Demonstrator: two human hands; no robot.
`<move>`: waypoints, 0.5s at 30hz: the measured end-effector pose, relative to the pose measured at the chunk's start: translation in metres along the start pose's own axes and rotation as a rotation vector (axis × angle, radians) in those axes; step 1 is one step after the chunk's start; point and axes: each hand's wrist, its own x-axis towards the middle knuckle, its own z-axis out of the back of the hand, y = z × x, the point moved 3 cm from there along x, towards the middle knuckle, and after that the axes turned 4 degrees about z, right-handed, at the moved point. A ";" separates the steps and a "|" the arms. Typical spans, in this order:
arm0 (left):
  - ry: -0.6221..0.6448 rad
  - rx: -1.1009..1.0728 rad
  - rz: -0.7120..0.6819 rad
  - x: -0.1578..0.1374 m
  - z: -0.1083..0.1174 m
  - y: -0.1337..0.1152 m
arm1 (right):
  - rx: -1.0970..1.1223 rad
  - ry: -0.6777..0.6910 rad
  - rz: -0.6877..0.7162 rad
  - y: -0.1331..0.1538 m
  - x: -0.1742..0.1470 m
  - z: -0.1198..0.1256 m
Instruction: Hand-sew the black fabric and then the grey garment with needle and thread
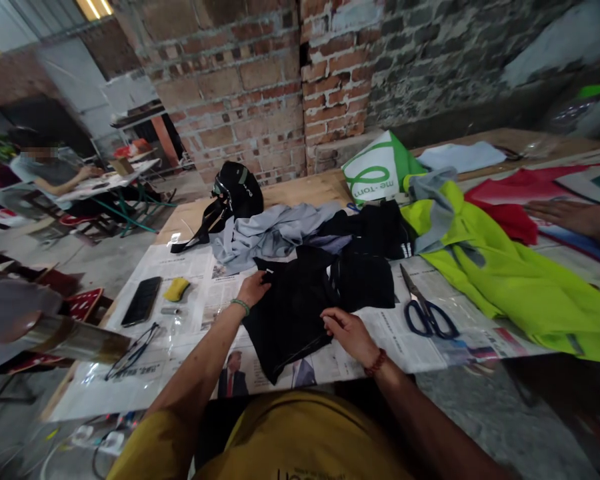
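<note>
- I have the left hand [254,288] at the left edge of the black garment [300,320], its fingers drawn narrow against the cloth; I cannot tell whether they pinch it.
- My right hand [347,330] is at the garment's right edge, on the near side, thumb and fingers curled close together; I cannot tell whether anything is held between them.
- The black garment lies at the near middle of the counter [303,189], on newspaper [195,300], its nearest corner just beside the near edge.
- To the right I have only a slim strip of newspaper before the scissors [425,310], which lie with handles near and blades pointing far.
- Past them, a yellow-green garment [510,273] runs to the near edge, bounding that side.
- To the left I see a wider band of newspaper, then a yellow sponge [176,289] and a black phone [141,301], near the left edge.
- On the far side a grey cloth [275,230] crowds the garment; beyond stand a black bag [243,190] and a green-and-white bag [377,170], with bare wood between.
- At far right, another person's hand [550,213] rests by a red cloth [505,193].
</note>
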 end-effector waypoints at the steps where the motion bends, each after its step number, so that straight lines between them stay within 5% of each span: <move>1: 0.034 -0.007 -0.029 -0.001 -0.005 -0.004 | 0.004 0.000 -0.002 0.000 0.000 0.000; 4: 0.039 -0.169 -0.142 -0.010 -0.008 -0.021 | 0.020 -0.001 -0.003 0.001 0.000 0.000; 8: 0.117 -0.369 -0.366 -0.044 0.015 -0.054 | 0.036 -0.004 -0.008 0.003 0.000 0.001; 12: 0.580 -0.175 -0.647 -0.101 0.022 -0.073 | 0.033 0.010 -0.011 0.003 0.000 0.001; 15: 0.797 0.054 -0.758 -0.139 0.003 -0.055 | 0.082 -0.002 -0.053 0.002 0.001 0.002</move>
